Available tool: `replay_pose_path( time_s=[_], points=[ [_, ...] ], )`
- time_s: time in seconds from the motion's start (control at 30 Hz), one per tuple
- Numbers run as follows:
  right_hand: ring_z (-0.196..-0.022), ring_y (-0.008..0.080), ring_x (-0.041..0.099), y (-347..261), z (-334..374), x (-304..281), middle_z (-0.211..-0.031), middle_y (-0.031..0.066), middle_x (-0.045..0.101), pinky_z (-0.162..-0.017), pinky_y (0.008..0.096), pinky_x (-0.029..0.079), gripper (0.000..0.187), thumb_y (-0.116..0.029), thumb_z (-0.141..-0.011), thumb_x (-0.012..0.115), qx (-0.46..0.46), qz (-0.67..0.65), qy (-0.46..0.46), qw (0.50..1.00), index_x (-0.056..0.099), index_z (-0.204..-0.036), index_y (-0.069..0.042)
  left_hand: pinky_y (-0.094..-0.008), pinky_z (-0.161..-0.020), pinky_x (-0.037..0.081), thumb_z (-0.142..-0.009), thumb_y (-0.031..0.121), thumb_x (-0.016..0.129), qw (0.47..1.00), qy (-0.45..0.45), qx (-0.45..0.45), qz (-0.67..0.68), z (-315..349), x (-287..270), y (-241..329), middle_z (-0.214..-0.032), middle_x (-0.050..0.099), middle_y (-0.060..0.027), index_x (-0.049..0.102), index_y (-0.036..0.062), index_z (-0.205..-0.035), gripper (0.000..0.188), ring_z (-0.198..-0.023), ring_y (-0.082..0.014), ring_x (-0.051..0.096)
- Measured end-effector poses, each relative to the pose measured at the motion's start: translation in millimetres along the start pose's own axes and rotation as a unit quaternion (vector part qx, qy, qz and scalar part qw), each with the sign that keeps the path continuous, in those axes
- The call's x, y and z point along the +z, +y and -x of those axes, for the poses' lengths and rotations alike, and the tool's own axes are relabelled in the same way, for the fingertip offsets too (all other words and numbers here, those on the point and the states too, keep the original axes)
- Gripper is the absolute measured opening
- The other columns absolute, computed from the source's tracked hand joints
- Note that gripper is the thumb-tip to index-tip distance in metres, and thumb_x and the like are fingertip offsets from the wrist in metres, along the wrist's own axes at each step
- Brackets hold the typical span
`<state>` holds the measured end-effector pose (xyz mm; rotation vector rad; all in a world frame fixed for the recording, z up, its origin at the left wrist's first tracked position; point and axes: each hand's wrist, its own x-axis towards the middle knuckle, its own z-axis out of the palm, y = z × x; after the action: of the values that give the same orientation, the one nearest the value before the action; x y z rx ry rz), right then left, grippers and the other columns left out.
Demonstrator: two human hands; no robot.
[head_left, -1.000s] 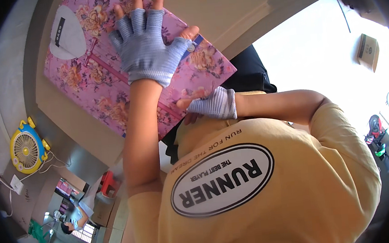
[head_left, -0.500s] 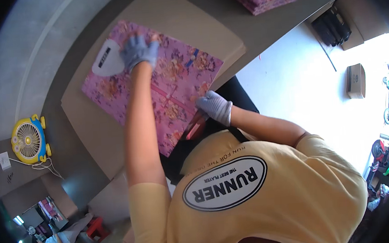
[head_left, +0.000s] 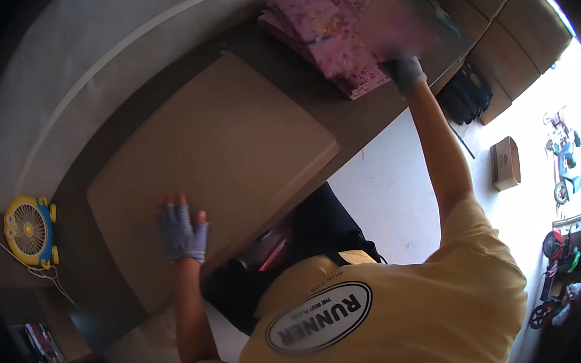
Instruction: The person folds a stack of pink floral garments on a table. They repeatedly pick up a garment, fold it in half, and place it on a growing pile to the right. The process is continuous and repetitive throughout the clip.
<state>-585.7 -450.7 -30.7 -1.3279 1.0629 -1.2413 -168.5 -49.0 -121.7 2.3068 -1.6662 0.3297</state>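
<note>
My left hand [head_left: 184, 231], in a grey glove with bare fingertips, lies open with fingers spread on the near left part of a large brown cardboard sheet [head_left: 212, 140]. My right hand [head_left: 406, 75], gloved too, reaches far out to the right. It is closed on the near edge of a flat pink floral piece [head_left: 333, 24], which is blurred by motion and partly beyond the top edge. Under that piece lies a stack of similar pink floral pieces [head_left: 358, 86] on the dark table [head_left: 367, 117]. Its fingers are mostly hidden.
A yellow and blue fan [head_left: 29, 231] with a white cable stands at the left. Cardboard boxes [head_left: 508, 48] and a black bundle [head_left: 464, 96] are beyond the table's right end. A small open carton [head_left: 505, 163] sits on the pale floor [head_left: 400, 193]; scooters [head_left: 565, 153] stand outside.
The pink floral piece has left the cardboard and moved to the stack at upper right with my right hand. My left hand has come back toward me, off the piece and onto the cardboard.
</note>
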Motion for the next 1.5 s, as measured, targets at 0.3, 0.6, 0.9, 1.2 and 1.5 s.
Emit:
replay_pose_path(
  time_s=[0.3, 0.6, 0.9, 1.2, 1.5],
  points=[
    [-0.091, 0.0254, 0.059, 53, -58, -12, -0.101, 0.0120, 0.060, -0.082, 0.0381, 0.048, 0.034, -0.018, -0.085, 0.060, 0.197, -0.356, 0.185, 0.895, 0.053, -0.116, -0.005, -0.0545, -0.109, 0.027, -0.085, 0.040, 0.058, 0.984, -0.035, 0.156, 0.074, 24, -4, 81, -0.145, 0.038, -0.0154, 0.044, 0.0107, -0.137, 0.061, -0.134, -0.0394, 0.034],
    [-0.119, 0.0313, 0.048, 45, 113, 141, -0.126, 0.0125, 0.052, -0.097, 0.0395, 0.043, 0.053, -0.046, -0.085, 0.055, -0.199, 0.569, -0.113, 0.790, 0.056, -0.124, -0.011, -0.0536, -0.102, 0.034, -0.089, 0.032, 0.055, 0.986, -0.008, 0.114, 0.122, 17, -4, 94, -0.137, 0.048, -0.0124, 0.056, 0.0105, -0.126, 0.043, -0.127, -0.0355, 0.044],
    [-0.119, 0.0325, 0.048, 33, 105, 169, -0.123, 0.0110, 0.053, -0.096, 0.0421, 0.044, 0.048, -0.041, -0.080, 0.061, -0.116, 0.587, -0.170, 0.783, 0.057, -0.116, -0.010, -0.0527, -0.101, 0.037, -0.085, 0.028, 0.061, 0.985, 0.026, 0.116, 0.125, 21, -1, 93, -0.128, 0.056, -0.0104, 0.062, 0.0115, -0.117, 0.037, -0.122, -0.0341, 0.049],
    [-0.123, 0.0335, 0.045, 25, 78, 180, -0.129, 0.0152, 0.047, -0.099, 0.0421, 0.042, 0.050, -0.041, -0.076, 0.066, -0.036, 0.580, -0.169, 0.796, 0.057, -0.117, -0.015, -0.0477, -0.103, 0.037, -0.089, 0.028, 0.059, 0.981, 0.007, -0.118, 0.153, 36, -16, -1, -0.134, 0.050, -0.0170, 0.060, 0.0046, -0.120, 0.039, -0.126, -0.0362, 0.045],
    [-0.108, 0.0278, 0.056, 38, 65, 179, -0.118, 0.0097, 0.057, -0.092, 0.0376, 0.047, 0.055, -0.044, -0.074, 0.072, -0.042, 0.547, -0.126, 0.827, 0.058, -0.119, -0.014, -0.0475, -0.102, 0.038, -0.088, 0.029, 0.059, 0.996, -0.012, -0.078, 0.046, 44, -35, -8, -0.137, 0.047, -0.0154, 0.059, 0.0065, -0.122, 0.041, -0.127, -0.0368, 0.043]
  ],
)
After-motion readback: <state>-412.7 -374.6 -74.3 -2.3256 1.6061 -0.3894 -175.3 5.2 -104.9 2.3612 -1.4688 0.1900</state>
